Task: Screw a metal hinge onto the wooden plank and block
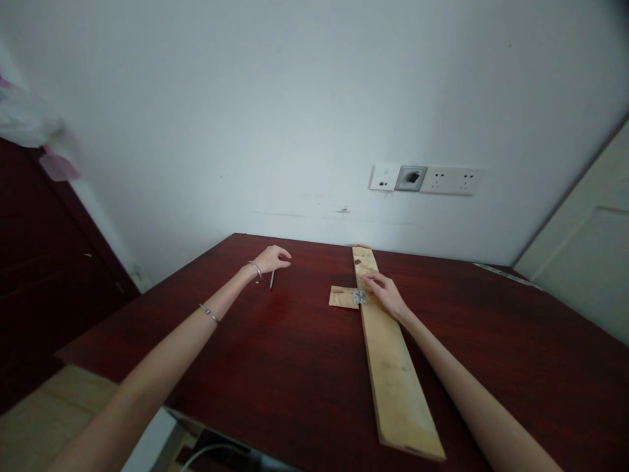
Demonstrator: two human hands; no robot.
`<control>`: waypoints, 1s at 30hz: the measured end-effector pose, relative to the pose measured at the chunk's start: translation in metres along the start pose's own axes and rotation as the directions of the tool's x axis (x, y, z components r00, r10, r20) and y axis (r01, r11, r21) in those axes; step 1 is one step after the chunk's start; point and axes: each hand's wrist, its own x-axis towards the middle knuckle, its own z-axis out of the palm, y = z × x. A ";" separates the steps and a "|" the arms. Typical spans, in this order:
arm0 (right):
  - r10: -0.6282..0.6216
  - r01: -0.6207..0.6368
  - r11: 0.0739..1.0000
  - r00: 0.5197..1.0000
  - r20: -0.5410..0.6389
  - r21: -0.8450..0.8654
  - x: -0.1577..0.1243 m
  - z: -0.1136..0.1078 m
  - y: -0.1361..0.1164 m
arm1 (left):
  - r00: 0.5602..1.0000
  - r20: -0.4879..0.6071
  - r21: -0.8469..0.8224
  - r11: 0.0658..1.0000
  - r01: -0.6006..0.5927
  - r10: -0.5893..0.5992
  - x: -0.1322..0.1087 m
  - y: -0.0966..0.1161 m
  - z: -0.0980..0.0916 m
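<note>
A long pale wooden board (396,367) lies on the dark red table, running from the wall toward me. At its left side a short wooden piece (343,297) meets it, with a small metal hinge (360,296) spanning the joint. My right hand (387,295) rests over the board beside the hinge, fingers loosely stretched to the left, nothing visible in them. Further left, my left hand (273,259) hovers with thumb and fingers apart and bent. Just below it lies a thin grey rod (272,280), partly covered by the hand; its kind cannot be made out.
The table (275,367) reaches to the white wall, which carries a row of sockets (427,179). A flat strip (506,275) lies at the back right edge by a white door (584,242). A white cable (211,449) shows below the front edge.
</note>
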 end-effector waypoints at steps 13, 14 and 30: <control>-0.044 0.045 0.996 0.999 0.016 -0.074 0.000 -0.002 0.001 | 0.939 0.178 0.348 0.911 0.220 -0.294 -0.064 -0.088 -0.031; -0.044 0.045 0.996 0.999 0.016 -0.073 0.000 -0.002 0.001 | 0.938 0.187 0.345 0.914 0.214 -0.290 -0.064 -0.089 -0.030; -0.041 0.043 0.995 0.999 0.029 -0.086 -0.002 -0.002 -0.003 | 0.944 0.146 0.490 0.851 0.190 -0.295 -0.061 -0.086 -0.007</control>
